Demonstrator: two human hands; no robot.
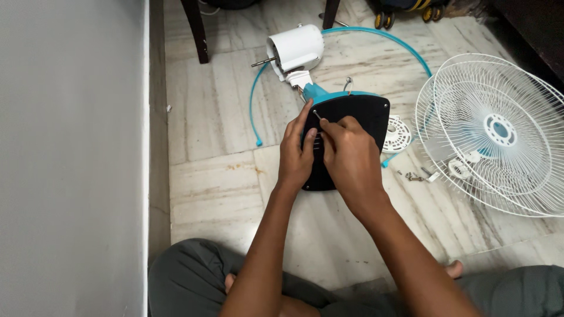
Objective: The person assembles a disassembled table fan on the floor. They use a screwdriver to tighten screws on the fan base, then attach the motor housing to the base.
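Hands meet over the black base (358,117): left hand (295,154) steadies it, right hand (348,154) pinches a screw (316,114).

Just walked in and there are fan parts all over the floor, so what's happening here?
A person sits cross-legged on the marble floor with a taken-apart fan. The left hand steadies the fan's black base plate, and the right hand holds a thin metal tool against it. The white motor housing lies just beyond. The white wire grilles and a few loose screws lie off to the right.
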